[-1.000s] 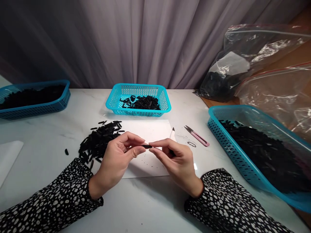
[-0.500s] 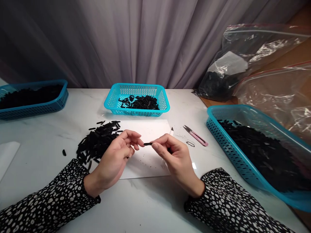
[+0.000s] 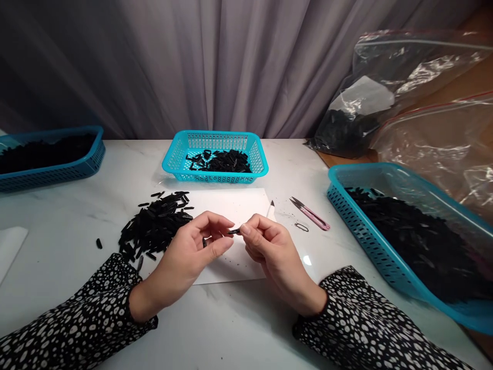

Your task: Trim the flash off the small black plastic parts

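Between my two hands is a small black strip [image 3: 233, 232]. The thumb and forefinger of my right hand [image 3: 271, 249] pinch its right end. My left hand [image 3: 192, 252] is curled around its other end, fingertips by the tip; another dark piece [image 3: 205, 242] shows among the left fingers. Beneath both hands lies a white sheet [image 3: 227, 202] with dark crumbs on it. A heap of black pieces [image 3: 152, 226] sits beside my left hand, partly on the sheet.
Blue baskets of black pieces stand at the back [image 3: 215, 178], left [image 3: 90, 162] and right [image 3: 356, 231]. Pink-handled snips [image 3: 314, 218], a wire loop [image 3: 302, 227] and a white pointed tool [image 3: 271, 209] lie right of the sheet. Plastic bags [image 3: 346, 131] rest behind.
My left thumb has come forward and the left fingers have closed in around the strip's end. The right fingers have curled in more, and the strip has shifted slightly and tilted.
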Motion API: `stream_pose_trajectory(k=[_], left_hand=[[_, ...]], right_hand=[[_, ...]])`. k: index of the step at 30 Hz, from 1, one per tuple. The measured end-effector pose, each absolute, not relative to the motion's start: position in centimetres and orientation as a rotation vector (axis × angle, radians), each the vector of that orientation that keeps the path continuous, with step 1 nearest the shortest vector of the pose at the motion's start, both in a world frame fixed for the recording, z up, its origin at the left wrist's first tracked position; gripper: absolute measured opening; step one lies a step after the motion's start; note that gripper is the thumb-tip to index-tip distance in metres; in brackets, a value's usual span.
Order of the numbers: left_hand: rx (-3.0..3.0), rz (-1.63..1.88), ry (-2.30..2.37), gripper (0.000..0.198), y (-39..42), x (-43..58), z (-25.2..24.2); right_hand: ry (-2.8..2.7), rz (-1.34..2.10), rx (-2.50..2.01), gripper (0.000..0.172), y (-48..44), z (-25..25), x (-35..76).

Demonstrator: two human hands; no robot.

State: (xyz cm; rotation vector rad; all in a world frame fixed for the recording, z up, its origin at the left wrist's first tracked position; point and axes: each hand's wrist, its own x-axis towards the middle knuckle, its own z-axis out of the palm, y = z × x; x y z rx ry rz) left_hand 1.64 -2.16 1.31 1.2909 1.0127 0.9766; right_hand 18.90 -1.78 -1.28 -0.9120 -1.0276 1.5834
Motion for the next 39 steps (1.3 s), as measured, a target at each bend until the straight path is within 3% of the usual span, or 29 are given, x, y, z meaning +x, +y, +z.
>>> stream_pose_trajectory(k=[6,13,15,18,24,39], left_hand=[[1.331,0.99,1.047,0.005,-2.1,1.6,1.3],[0.956,1.107,0.888,0.029,-1.7,1.8,1.8],[0.856,1.13,0.847,0.031,-1.5,2.0,2.0],[0.817,1.153,0.784,0.03,-1.5,2.2,2.1],[0.977,1.189,0.784,0.029,-2.1,2.6,1.9],[1.161,1.153,0.697,0.037,-2.4,1.9,2.7]], right_hand=[[-0.978,1.679,-0.891,0.036,-2.2,-1.0,18.6],[-0.747,1.824,-0.753,0.016,-1.2,-0.5,19.0],[-0.779,1.821,-0.771,0.017,-1.0,-0.5,19.1],[-1.074,1.651,-0.938,0.025,-1.3,-0.7,18.8],[-1.653,1.081,-1.005,0.015,-2.8,-1.5,17.4],[-1.575,0.897,-0.96,0.006,-3.0,-1.4,17.8]])
